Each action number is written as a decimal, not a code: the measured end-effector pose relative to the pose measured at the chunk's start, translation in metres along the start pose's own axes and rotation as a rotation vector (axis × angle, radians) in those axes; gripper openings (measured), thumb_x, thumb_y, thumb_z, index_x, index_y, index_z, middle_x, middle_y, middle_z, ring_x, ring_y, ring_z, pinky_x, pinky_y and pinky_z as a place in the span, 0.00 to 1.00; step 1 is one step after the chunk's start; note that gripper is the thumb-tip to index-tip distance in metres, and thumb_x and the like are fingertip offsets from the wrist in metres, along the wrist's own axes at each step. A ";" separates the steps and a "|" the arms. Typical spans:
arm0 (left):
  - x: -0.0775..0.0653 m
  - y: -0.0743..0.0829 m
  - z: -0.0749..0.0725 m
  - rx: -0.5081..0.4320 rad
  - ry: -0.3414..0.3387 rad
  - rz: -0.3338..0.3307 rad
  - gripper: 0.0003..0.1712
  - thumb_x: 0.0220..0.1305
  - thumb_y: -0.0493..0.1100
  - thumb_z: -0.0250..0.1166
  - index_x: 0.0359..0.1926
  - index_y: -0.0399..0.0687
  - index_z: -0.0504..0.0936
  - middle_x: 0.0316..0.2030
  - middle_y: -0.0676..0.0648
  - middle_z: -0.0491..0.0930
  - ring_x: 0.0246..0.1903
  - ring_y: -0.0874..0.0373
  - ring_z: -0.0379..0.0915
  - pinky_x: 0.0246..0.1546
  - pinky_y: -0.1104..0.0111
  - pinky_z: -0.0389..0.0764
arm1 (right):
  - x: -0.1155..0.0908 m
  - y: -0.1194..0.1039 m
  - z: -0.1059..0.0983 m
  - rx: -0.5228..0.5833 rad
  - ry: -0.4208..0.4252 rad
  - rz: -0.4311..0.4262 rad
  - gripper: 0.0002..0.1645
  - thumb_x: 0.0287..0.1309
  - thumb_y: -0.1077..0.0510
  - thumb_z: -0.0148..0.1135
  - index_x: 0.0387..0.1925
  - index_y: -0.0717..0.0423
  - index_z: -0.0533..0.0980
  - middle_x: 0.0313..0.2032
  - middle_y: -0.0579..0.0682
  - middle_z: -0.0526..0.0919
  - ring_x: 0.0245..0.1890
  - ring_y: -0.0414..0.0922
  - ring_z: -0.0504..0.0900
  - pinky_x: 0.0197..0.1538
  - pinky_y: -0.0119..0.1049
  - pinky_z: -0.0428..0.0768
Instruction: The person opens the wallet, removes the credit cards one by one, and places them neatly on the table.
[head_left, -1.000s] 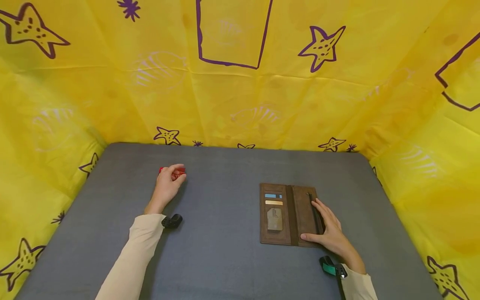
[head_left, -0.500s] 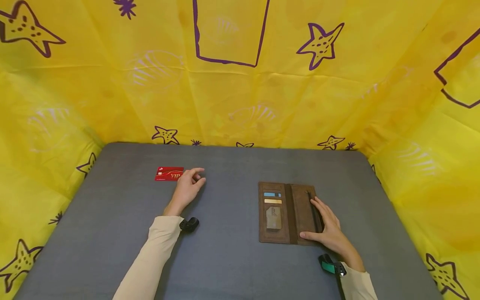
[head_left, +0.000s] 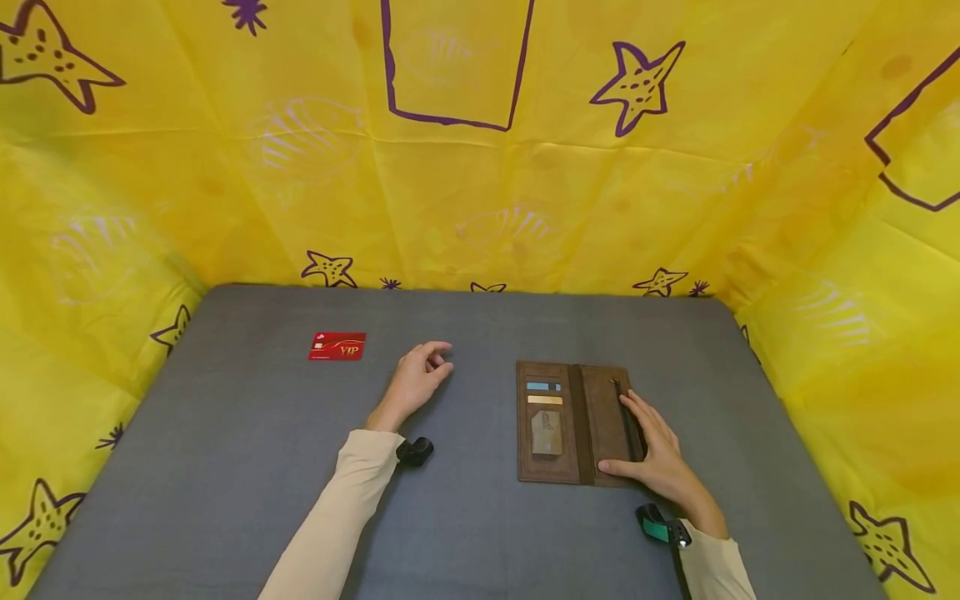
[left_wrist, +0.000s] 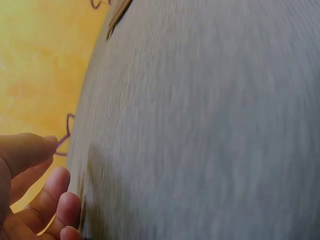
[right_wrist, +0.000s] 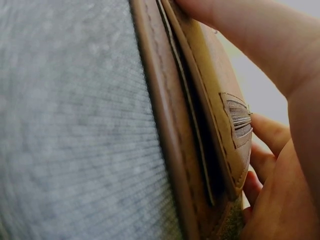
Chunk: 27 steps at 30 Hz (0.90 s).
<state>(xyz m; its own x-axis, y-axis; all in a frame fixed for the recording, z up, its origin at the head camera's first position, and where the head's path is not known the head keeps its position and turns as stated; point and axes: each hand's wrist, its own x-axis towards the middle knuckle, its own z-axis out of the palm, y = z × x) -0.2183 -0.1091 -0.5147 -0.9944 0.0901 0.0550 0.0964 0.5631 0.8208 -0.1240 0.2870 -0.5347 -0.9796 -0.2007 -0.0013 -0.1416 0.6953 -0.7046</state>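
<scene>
A brown wallet (head_left: 566,462) lies spread wide on the table, with cards in the slots of its left half and a zipper on its right half. My right hand (head_left: 663,462) rests on that right half, thumb near the bottom edge and fingertips by the zipper. In the right wrist view the thumb lies across the leather (right_wrist: 205,90) and the other fingers are beside the zipper end. My left hand (head_left: 415,379), fingers loosely bent and holding nothing, is over the table between the wallet and a red VIP card (head_left: 337,347).
The grey table (head_left: 247,467) is enclosed at the back and sides by yellow cloth (head_left: 450,192) with starfish drawings. A black strap device (head_left: 415,452) sits on the left wrist and another (head_left: 655,525) on the right.
My left hand has moved right, away from the red card, which now lies fully uncovered on the table. The right hand has stayed on the wallet.
</scene>
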 end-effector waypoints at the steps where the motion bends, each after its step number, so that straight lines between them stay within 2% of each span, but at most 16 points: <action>1: 0.000 0.001 0.003 -0.001 -0.006 0.004 0.18 0.63 0.36 0.67 0.54 0.39 0.81 0.35 0.43 0.78 0.30 0.57 0.70 0.35 0.69 0.69 | 0.000 0.000 0.000 -0.001 0.002 -0.002 0.64 0.39 0.46 0.81 0.75 0.52 0.56 0.77 0.59 0.49 0.74 0.69 0.45 0.63 0.74 0.43; 17: -0.003 0.023 0.038 -0.016 -0.096 0.031 0.17 0.64 0.37 0.66 0.54 0.40 0.81 0.33 0.45 0.77 0.26 0.61 0.67 0.33 0.69 0.70 | 0.001 -0.001 -0.001 -0.003 -0.008 0.016 0.64 0.39 0.46 0.80 0.75 0.50 0.55 0.78 0.58 0.48 0.74 0.68 0.44 0.64 0.73 0.42; 27: -0.005 0.035 0.056 -0.001 -0.116 0.071 0.17 0.64 0.37 0.66 0.54 0.39 0.82 0.32 0.46 0.77 0.26 0.63 0.67 0.33 0.71 0.69 | 0.000 0.000 -0.001 -0.004 -0.007 0.012 0.64 0.40 0.45 0.80 0.76 0.50 0.55 0.78 0.58 0.48 0.74 0.68 0.44 0.63 0.74 0.42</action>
<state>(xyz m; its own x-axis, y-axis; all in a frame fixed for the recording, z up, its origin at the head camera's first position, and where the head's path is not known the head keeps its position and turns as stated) -0.2077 -0.0437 -0.5187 -0.9733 0.2246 0.0468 0.1665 0.5510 0.8177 -0.1245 0.2872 -0.5342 -0.9802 -0.1974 -0.0150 -0.1303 0.7002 -0.7019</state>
